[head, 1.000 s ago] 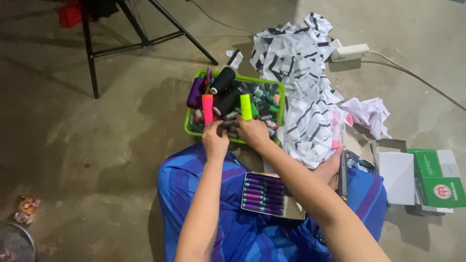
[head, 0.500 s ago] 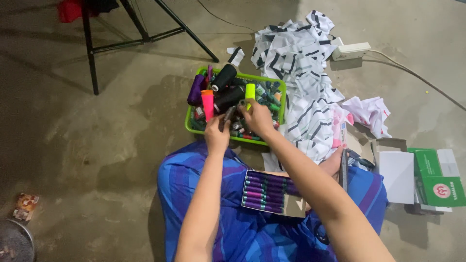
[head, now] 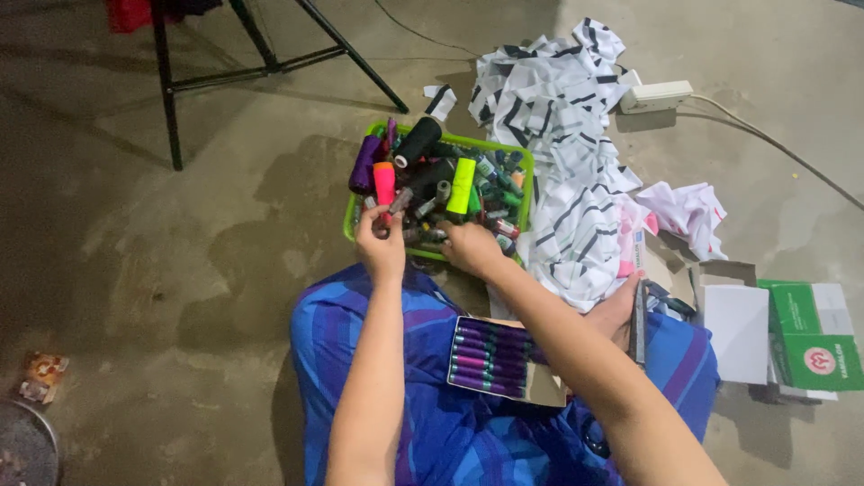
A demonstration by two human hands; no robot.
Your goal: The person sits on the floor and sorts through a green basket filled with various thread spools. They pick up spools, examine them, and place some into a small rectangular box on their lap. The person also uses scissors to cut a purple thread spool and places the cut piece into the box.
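Hands (head: 382, 247) apparently inside basket's (head: 526, 171) rim

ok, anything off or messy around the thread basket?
Mostly clutter: the striped cloth lies crumpled against the green basket, and the spools inside are heaped at all angles. The left hand holds a pink spool upright. No damage visible.

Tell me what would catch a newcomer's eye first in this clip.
The green basket of thread spools on the concrete floor stands out, with both hands at its near edge: the left hand grips a bright pink spool, and the right hand reaches in beside a neon yellow spool. To the right lies a heap of black-and-white striped cloth, and a box of purple spools rests on the blue-clad lap.
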